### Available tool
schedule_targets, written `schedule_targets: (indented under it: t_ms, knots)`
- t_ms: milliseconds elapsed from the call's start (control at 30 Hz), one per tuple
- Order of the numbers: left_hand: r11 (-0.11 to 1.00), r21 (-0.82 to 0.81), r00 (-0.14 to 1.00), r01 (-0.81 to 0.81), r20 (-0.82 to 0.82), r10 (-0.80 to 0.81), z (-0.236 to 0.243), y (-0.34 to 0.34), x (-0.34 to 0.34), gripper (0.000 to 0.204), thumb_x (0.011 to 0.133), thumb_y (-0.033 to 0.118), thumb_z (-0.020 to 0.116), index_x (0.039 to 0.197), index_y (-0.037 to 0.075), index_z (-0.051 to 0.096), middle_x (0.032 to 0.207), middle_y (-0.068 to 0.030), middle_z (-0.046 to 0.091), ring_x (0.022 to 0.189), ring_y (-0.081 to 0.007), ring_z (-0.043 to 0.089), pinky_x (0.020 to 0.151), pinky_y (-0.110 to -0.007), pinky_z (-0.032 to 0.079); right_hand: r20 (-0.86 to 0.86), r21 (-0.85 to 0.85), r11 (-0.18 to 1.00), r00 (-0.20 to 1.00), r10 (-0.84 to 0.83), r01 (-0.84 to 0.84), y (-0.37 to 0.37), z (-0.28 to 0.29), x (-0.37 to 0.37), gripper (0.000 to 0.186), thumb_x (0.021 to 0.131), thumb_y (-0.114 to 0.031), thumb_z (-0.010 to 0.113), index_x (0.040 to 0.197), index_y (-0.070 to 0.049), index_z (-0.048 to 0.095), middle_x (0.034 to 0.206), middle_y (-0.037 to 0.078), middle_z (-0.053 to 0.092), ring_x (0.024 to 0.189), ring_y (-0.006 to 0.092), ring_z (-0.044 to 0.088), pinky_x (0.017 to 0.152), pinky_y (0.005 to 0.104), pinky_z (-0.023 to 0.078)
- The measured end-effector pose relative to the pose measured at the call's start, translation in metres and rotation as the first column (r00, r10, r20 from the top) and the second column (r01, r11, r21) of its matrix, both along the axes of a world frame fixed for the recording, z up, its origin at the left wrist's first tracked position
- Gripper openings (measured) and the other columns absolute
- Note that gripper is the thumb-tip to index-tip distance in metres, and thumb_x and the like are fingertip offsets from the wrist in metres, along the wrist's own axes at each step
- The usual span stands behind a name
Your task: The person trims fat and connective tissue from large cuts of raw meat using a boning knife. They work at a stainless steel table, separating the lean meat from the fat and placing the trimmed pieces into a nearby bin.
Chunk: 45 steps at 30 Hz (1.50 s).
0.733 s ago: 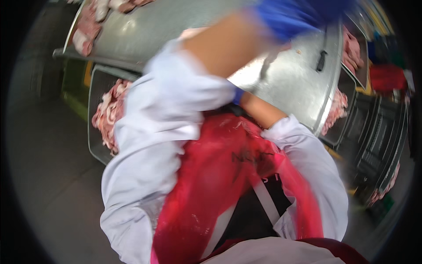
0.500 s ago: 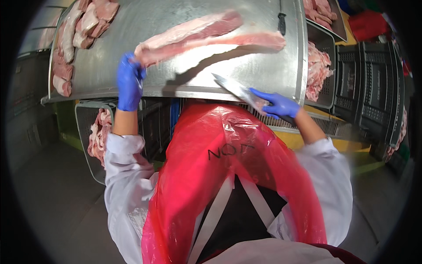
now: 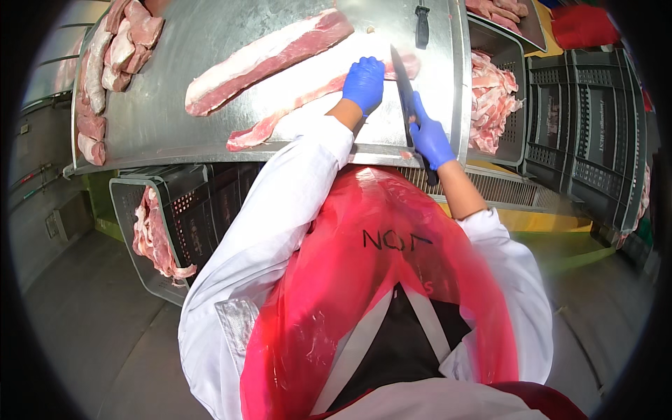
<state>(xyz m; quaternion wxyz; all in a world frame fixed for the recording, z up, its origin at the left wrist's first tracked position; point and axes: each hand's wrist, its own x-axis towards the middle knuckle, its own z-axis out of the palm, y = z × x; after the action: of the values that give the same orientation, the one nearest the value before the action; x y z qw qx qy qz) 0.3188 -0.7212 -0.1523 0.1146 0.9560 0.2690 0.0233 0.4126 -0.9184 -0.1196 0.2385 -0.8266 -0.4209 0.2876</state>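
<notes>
- Two blue-gloved hands: the left hand (image 3: 364,84) is bunched over the narrow strip (image 3: 297,100), its fingers bent and close together; whether they pinch or merely press, I cannot tell.
- The right hand (image 3: 432,140) is wrapped around one knife (image 3: 403,80), one finger stretched along it.
- Two long pieces of meat lie on one table (image 3: 168,143): the strip, nearer the person, and a thick slab (image 3: 269,61) beyond it, well apart at their right ends.
- A second knife (image 3: 422,28) lies near the table's right side, black handle toward the person.
- Two crates of trimmings: a left crate (image 3: 126,241) and a right crate (image 3: 516,133), both dark, ribbed or perforated plastic.
- The table is smooth, scuffed grey metal with a raised rim.
- The slab is broad and blunt-ended, white fat over pink lean; the strip is thin, uneven and pale.
- The held knife has a long, pointed metal blade, which crosses the strip near its right end.
- Chunky, rounded cuts (image 3: 119,52) are heaped at the table's left edge.
- The apron (image 3: 294,336) is glossy, wrinkled red plastic.
</notes>
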Motion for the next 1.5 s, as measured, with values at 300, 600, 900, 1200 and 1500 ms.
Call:
schedule_targets:
  t_ms: [300,600,900,1200,1500]
  knots:
    - [0.988,-0.145,0.998,0.049,0.031,-0.045,-0.001,0.004,0.005,0.02,0.09,0.01,0.053,0.107,-0.001,0.059,0.104,-0.0225,0.064,0.091,-0.0364,0.069,0.079,-0.046,0.057,0.202,-0.208,0.969,0.963,0.178,-0.135,0.114,-0.028,0.046,0.079,0.093,-0.011,0.046,0.161,-0.029,0.009,0.094,0.03,0.069,0.086,0.0447,0.069,0.079,0.053,0.053]
    - [0.907,-0.382,0.851,-0.177,0.404,0.336,-0.025,0.045,-0.005,0.033,0.092,0.012,0.051,0.124,0.006,0.056,0.119,-0.0204,0.065,0.106,-0.0404,0.064,0.091,-0.047,0.051,0.141,-0.113,0.981,0.974,0.175,-0.16,0.064,-0.033,0.037,0.08,0.093,-0.006,0.04,0.16,-0.035,0.008,0.097,0.035,0.066,0.084,0.0498,0.066,0.076,0.0552,0.051]
    - [0.957,-0.21,0.795,-0.202,0.535,0.285,0.126,0.081,-0.045,0.033,0.093,0.025,0.057,0.122,0.009,0.062,0.099,-0.0196,0.066,0.092,-0.0355,0.067,0.08,-0.044,0.053,0.124,-0.096,0.985,0.98,0.156,-0.145,0.004,-0.022,0.037,0.076,0.097,-0.012,0.053,0.161,-0.033,0.015,0.083,0.03,0.067,0.08,0.0444,0.07,0.072,0.0494,0.052]
    - [0.942,-0.235,0.521,-0.24,0.788,0.329,0.288,0.065,-0.209,0.032,0.092,0.016,0.068,0.12,0.001,0.063,0.101,-0.0111,0.069,0.092,-0.0182,0.067,0.079,-0.032,0.052,-0.212,0.148,0.985,0.976,-0.057,0.09,-0.009,0.041,0.025,0.079,0.095,-0.009,0.053,0.162,-0.024,0.016,0.078,0.005,0.066,0.062,0.0127,0.058,0.063,0.0285,0.051]
    - [0.826,-0.155,0.772,-0.542,0.298,0.562,0.043,0.026,-0.287,0.067,0.073,0.028,0.081,0.127,0.0,0.054,0.122,-0.0231,0.057,0.114,-0.0391,0.056,0.097,-0.048,0.046,-0.156,0.125,0.975,0.967,0.2,-0.181,0.007,0.055,-0.011,0.068,0.099,-0.015,0.054,0.16,-0.027,0.026,0.08,0.017,0.069,0.072,0.0258,0.069,0.076,0.0368,0.054]
